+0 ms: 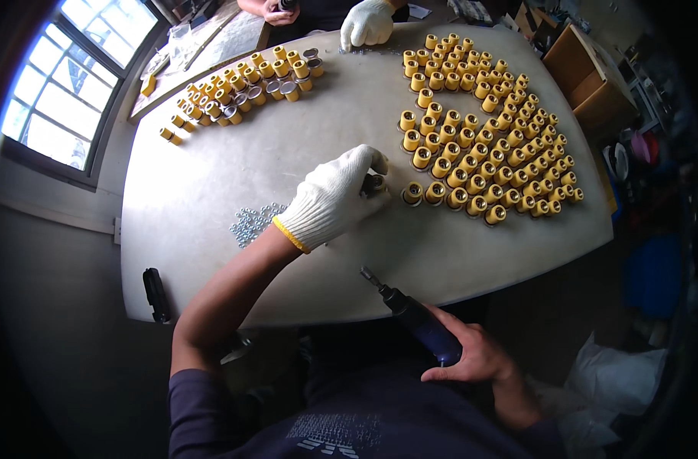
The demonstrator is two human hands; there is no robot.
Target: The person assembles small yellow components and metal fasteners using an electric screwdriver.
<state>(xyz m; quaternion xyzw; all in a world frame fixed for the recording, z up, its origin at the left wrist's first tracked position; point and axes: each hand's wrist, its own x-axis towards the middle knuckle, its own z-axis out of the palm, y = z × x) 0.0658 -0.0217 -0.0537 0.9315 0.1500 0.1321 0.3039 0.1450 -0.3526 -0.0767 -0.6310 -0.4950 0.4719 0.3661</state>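
My left hand, in a white knit glove with a yellow cuff, is over the middle of the table. Its fingers close round a small cylindrical part whose dark, hollow end shows; the glove hides most of it. In my bare right hand is a dark blue power screwdriver, held in front of my body, its metal socket tip pointing up and left over the table's near edge. A loose pile of small silver nuts lies left of my gloved wrist. Many yellow cylinders stand upright to the right.
More yellow cylinders, several with flat round metal caps up, are at the far left of the pale table. Across from me, a co-worker's gloved hand touches small bits. A black object lies near-left; a cardboard box stands far right.
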